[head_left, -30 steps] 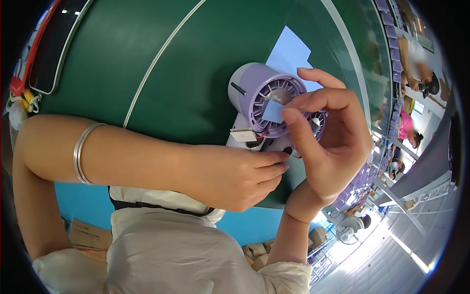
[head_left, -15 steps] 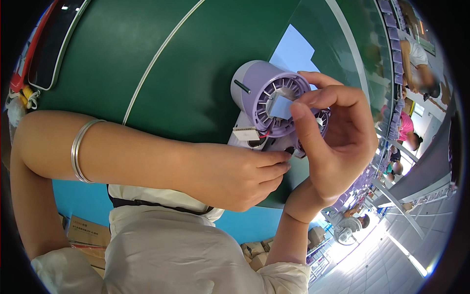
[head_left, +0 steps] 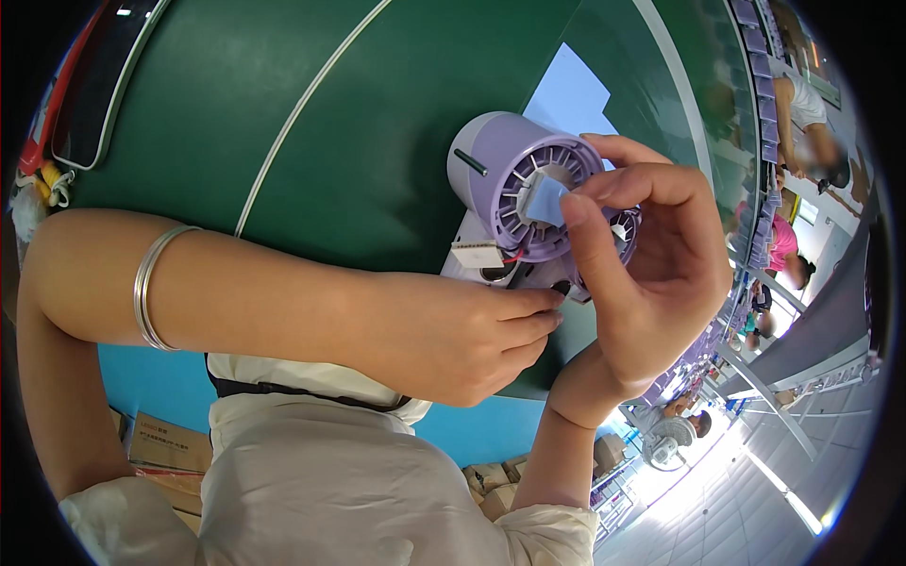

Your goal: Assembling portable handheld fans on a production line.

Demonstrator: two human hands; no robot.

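Observation:
A purple and grey cylindrical fan housing (head_left: pixel 495 156) lies on its side on the green mat, its finned round opening turned toward me. My left hand (head_left: pixel 472 344), a silver bangle on its forearm, is closed on the white and purple lower part below the housing. My right hand (head_left: pixel 651 245) pinches a small light-blue square pad (head_left: pixel 545 200) between thumb and index finger, against the hub inside the fins. A small white circuit board (head_left: pixel 477 254) with a red wire hangs beside the opening. A second finned round part (head_left: pixel 623 229) is partly hidden by my right hand.
A light-blue sheet (head_left: pixel 571 90) lies on the green mat (head_left: pixel 377 123) behind the housing. At the far left are a black glossy panel (head_left: pixel 106 80) and yellow cord (head_left: pixel 52 181). Cardboard boxes (head_left: pixel 170 443) sit below the table edge. Purple parts line the conveyor at right; other people work beyond.
The blue pad has tilted and moved slightly against the hub, with my right fingers still on it. The housing has shifted very slightly to the right; my left hand keeps its grip.

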